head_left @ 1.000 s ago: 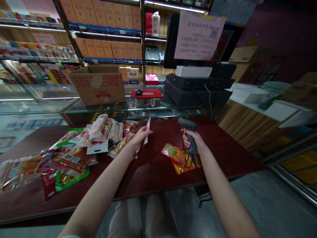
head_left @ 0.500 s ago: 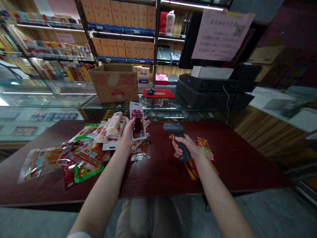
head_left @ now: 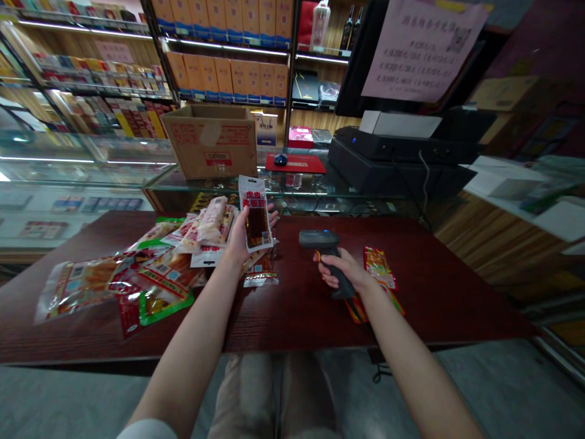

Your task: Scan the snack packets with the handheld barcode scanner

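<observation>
At the far left, lit shelves (head_left: 77,41) packed with small boxes run along the back wall, with a glass case (head_left: 98,183) in front of them. On the left of the dark red desk (head_left: 292,323) lies a long clear bag (head_left: 75,285), then a green-edged bag (head_left: 167,303) overlapping its neighbours. Beside these, a heap of pale packs (head_left: 214,221) crowds right up to the left hand (head_left: 238,239). Behind the heap, an open carton (head_left: 210,143) stands on the glass and hides part of the shelves.

The left hand holds a white and dark packet (head_left: 257,224) raised above the desk, thumb across its front, fingers spread behind. Beneath it lies a shiny brown packet (head_left: 261,269), partly covered. Farther back, a mouse (head_left: 280,160) sits on a red mat (head_left: 308,163).

Right of the gap, the right hand (head_left: 342,270) is wrapped round the grip of a black scanner (head_left: 319,239), whose head points towards the packet. Red and orange packets (head_left: 380,268) lie flat under and beside that wrist, the forearm covering some of them. Behind, a monitor bearing a paper sign (head_left: 423,52) blocks the wall, above a black till (head_left: 402,161) with a white box (head_left: 400,124) on top. More white boxes (head_left: 505,182) fill the wooden unit at the far right.
</observation>
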The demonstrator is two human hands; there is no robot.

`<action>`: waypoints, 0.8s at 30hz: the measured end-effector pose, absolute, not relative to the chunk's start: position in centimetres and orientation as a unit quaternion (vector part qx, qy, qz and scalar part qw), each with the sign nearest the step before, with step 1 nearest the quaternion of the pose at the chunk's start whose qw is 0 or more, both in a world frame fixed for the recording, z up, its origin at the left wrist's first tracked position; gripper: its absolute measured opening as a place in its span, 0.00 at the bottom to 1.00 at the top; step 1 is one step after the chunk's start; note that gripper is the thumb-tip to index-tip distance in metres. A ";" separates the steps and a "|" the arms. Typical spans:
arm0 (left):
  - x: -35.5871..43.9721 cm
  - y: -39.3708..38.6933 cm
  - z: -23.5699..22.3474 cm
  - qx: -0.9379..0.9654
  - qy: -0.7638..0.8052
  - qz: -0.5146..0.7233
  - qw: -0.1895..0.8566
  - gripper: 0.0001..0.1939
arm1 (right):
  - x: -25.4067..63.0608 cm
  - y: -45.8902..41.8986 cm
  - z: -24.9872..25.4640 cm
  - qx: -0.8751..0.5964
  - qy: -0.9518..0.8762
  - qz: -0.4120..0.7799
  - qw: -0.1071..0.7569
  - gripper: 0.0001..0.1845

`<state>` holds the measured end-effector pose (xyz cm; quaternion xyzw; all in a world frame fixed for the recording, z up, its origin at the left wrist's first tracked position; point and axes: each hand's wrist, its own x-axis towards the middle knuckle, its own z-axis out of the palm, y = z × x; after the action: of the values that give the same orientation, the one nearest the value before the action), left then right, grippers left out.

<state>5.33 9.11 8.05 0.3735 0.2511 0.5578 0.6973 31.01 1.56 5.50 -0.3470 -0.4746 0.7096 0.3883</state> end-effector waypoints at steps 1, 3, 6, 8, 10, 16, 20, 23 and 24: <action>5.3 8.9 8.0 0.378 0.254 0.548 0.701 0.34 | 31.0 1.6 5.5 -0.346 -0.475 0.710 0.388 0.19; 5.4 8.6 8.0 0.379 0.261 0.532 0.710 0.36 | 31.0 1.6 5.5 -0.344 -0.476 0.710 0.389 0.18; 5.5 8.2 8.2 0.370 0.267 0.531 0.714 0.36 | 30.9 1.5 5.6 -0.339 -0.477 0.710 0.392 0.17; 5.5 8.0 8.3 0.373 0.270 0.534 0.709 0.35 | 30.9 1.5 5.7 -0.336 -0.475 0.711 0.395 0.17; 5.6 7.8 8.5 0.382 0.272 0.534 0.703 0.36 | 31.0 1.5 5.7 -0.335 -0.470 0.713 0.398 0.17; 5.6 8.2 8.4 0.389 0.282 0.534 0.696 0.35 | 31.2 1.5 5.5 -0.329 -0.463 0.720 0.399 0.21; 5.5 9.0 8.2 0.444 0.337 0.545 0.626 0.35 | 31.4 1.5 5.6 -0.333 -0.453 0.713 0.418 0.23; 5.2 8.9 8.8 0.561 0.434 0.593 0.382 0.31 | 32.2 0.7 5.9 -0.347 -0.433 0.693 0.459 0.23; 5.1 8.7 9.2 0.594 0.471 0.592 0.273 0.30 | 32.7 0.1 5.9 -0.355 -0.426 0.685 0.472 0.23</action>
<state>5.13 8.65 9.18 0.5944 0.4715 0.5917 0.2725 32.65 0.10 5.90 -0.3545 -0.4260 0.6853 0.4725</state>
